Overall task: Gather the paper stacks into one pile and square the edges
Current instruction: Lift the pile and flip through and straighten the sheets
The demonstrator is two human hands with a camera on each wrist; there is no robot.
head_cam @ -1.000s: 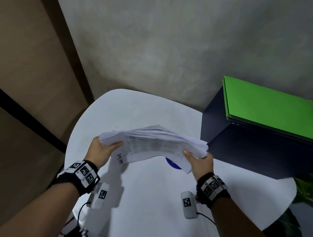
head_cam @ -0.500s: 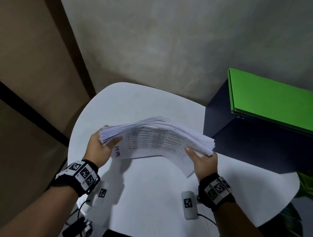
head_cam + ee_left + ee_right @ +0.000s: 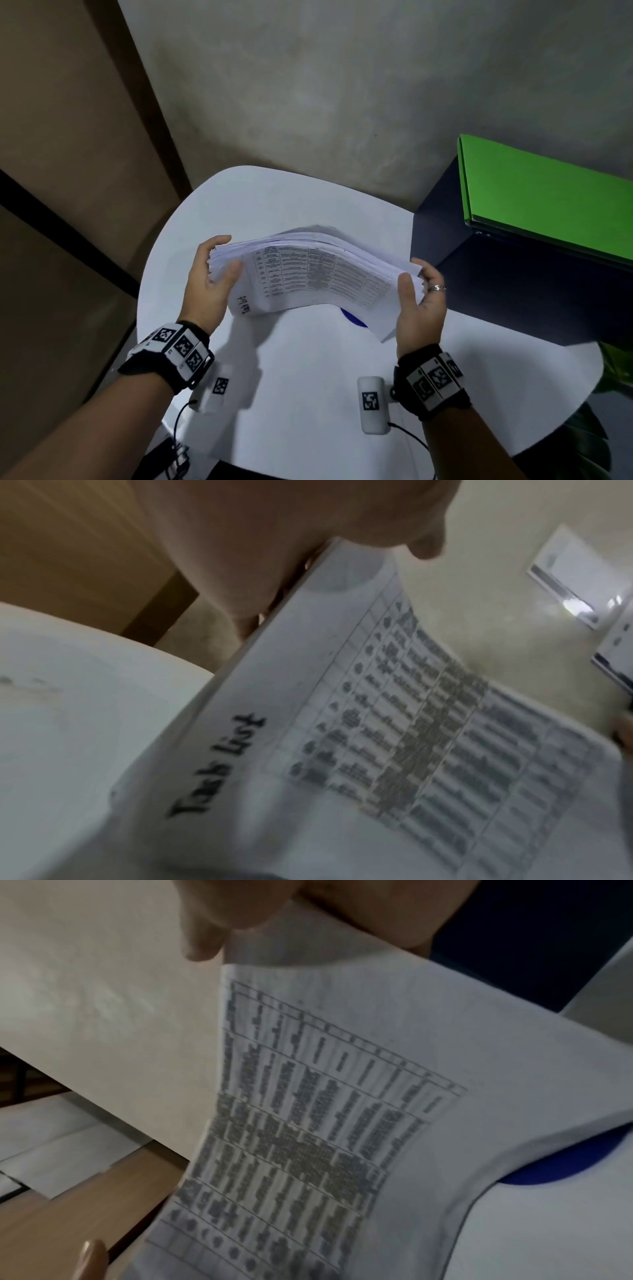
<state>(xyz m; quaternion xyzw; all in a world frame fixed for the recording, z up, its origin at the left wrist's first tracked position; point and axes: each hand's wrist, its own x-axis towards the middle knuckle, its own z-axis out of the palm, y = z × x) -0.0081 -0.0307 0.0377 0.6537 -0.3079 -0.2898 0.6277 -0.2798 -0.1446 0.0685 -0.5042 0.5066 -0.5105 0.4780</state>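
The pile (image 3: 315, 274) has risen a little since a second ago, tipping nearer upright above the table (image 3: 308, 394); the left hand (image 3: 209, 284) and right hand (image 3: 419, 301) each grip an end; edges look ragged, so tapping probably follows.

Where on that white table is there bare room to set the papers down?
Bare table lies beyond the papers, toward the wall, and nearer, between the two wrists. The right side is crowded by the dark box; a blue thing lies under the papers.
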